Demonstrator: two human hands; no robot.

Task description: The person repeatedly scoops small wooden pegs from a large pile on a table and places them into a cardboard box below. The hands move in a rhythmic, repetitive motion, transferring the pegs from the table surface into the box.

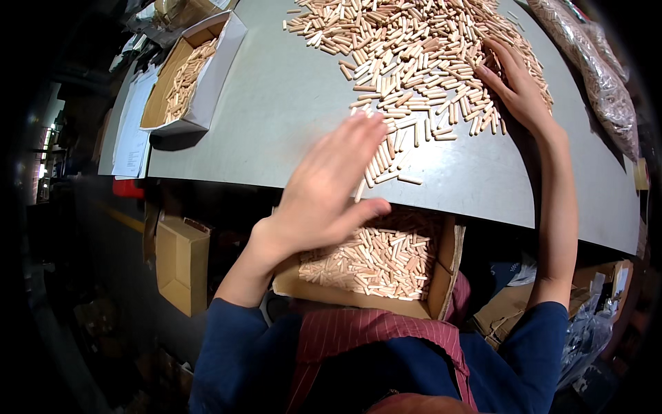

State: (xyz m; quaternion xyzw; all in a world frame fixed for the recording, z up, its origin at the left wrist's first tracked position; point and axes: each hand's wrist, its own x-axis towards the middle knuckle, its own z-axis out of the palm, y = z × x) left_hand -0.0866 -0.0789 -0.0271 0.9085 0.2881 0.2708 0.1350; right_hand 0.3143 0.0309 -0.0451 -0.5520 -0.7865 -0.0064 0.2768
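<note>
A big heap of short wooden dowel pins (414,55) covers the far part of a grey table (276,103). My left hand (331,186) lies flat and open at the table's near edge, fingers over a small cluster of pins (389,162). Below that edge, on my lap, an open cardboard box (441,290) holds many of the same pins (376,262). My right hand (514,83) reaches further out, fingers spread, resting on the right side of the heap. Neither hand grips anything.
A white-sided box (207,83) with more pins stands at the table's left end, papers (134,124) beside it. Clear bags of pins (600,76) lie along the right edge. An open carton (181,265) sits on the floor at left, more cartons at lower right.
</note>
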